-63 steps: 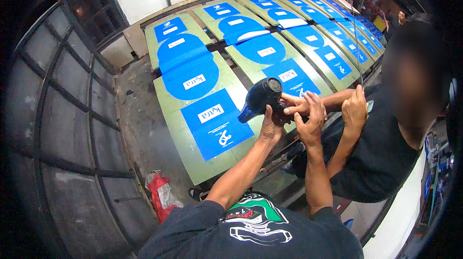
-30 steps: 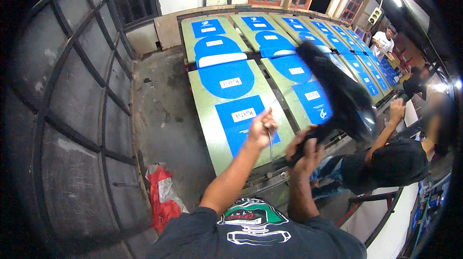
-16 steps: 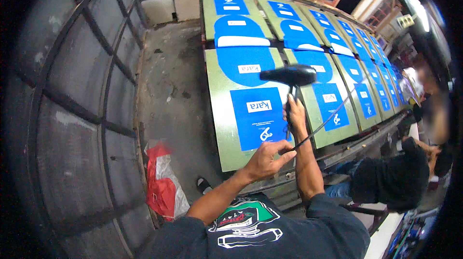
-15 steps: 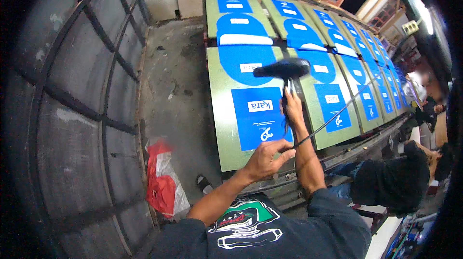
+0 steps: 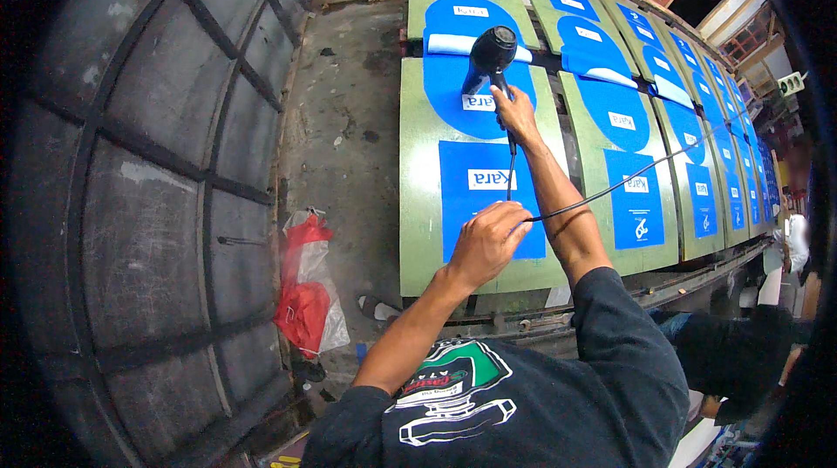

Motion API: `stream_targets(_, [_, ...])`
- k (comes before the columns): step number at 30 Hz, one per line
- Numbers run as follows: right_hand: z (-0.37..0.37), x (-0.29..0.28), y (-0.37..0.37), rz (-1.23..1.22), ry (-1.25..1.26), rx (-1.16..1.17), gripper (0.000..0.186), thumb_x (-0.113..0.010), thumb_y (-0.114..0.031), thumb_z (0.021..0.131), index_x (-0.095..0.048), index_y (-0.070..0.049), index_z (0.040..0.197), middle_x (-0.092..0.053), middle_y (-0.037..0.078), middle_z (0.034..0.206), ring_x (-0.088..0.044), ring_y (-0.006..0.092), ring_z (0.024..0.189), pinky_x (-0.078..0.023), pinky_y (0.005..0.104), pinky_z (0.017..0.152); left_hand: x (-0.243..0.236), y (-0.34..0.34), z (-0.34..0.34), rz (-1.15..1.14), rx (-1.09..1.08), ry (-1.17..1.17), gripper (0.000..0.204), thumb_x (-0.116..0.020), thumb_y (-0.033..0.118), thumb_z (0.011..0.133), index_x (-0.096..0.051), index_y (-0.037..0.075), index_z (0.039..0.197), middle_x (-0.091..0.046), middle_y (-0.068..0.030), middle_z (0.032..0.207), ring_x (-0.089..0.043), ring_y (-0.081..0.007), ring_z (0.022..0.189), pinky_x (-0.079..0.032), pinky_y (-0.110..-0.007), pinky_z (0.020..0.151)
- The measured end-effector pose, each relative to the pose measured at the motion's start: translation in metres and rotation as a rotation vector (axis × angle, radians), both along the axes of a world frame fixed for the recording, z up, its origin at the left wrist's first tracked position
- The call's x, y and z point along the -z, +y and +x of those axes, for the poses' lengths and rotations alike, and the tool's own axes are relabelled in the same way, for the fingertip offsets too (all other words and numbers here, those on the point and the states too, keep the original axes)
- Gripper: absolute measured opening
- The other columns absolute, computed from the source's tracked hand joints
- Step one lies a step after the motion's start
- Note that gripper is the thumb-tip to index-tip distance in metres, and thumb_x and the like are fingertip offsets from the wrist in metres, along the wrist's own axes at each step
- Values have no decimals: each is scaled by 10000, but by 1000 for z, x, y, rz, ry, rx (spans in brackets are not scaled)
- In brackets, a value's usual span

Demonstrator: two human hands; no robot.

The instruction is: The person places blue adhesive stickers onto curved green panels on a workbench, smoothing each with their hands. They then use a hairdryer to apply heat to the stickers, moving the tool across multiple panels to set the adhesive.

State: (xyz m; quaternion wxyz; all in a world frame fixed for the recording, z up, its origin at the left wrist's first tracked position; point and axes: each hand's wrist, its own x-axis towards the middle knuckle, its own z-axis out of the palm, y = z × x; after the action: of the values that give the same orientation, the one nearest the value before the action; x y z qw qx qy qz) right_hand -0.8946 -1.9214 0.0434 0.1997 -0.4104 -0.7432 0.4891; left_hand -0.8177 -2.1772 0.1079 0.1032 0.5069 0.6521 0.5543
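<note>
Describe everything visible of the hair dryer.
The dryer is black and looks like glossy plastic, with a stout body, a round rear end and a handle. The right hand grips the handle. The body is tilted, rear end up toward the camera, nozzle down over a rounded blue sheet. A black cord drops from the handle to the left hand, then runs off rightward. Whether it is switched on cannot be seen.
</note>
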Motion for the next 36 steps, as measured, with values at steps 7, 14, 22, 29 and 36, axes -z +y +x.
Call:
stream_targets(7, [6, 8, 6, -17, 40, -58, 456, -656, -428, 866, -661, -7, 1042, -597, 59, 632, -578, 144, 513, -453, 317, 459, 5, 5, -1, 16, 17, 59, 142, -682, 125, 835, -672, 1, 903, -682, -156, 934, -653, -320, 898, -512, -414, 821])
stream_targets(14, [32, -3, -14, -68, -9, -76, 428, -655, -392, 872, -655, -13, 1071, -585, 57, 627, -568, 139, 502, -448, 313, 438, 3, -2, 5, 8, 83, 84, 135, -701, 161, 819, -679, 43, 881, -683, -97, 901, -650, -276, 882, -478, -406, 842])
stream_targets(22, [61, -10, 4, 27, -40, -9, 387, -641, -377, 891, -658, -15, 1025, -570, 35, 615, -561, 122, 503, -435, 291, 448, 8, 3, 17, -23, 135, 126, 145, -701, 171, 821, -674, 57, 906, -675, -75, 901, -645, -251, 899, -457, -393, 864])
stream_targets(29, [76, -7, 29, -7, -79, 72, 398, -644, -399, 875, -663, -9, 954, -579, 48, 618, -572, 130, 515, -452, 307, 467, 11, 16, 13, -14, 133, 109, 139, -685, 167, 833, -670, 56, 914, -679, -83, 934, -646, -263, 921, -450, -406, 865])
stream_targets(36, [60, 6, 60, 57, -97, 138, 409, -643, -407, 872, -661, 2, 881, -611, 72, 633, -595, 155, 526, -475, 322, 477, 14, 33, 0, -48, 99, 106, 151, -670, 190, 842, -670, 71, 936, -683, -85, 948, -645, -258, 947, -442, -421, 868])
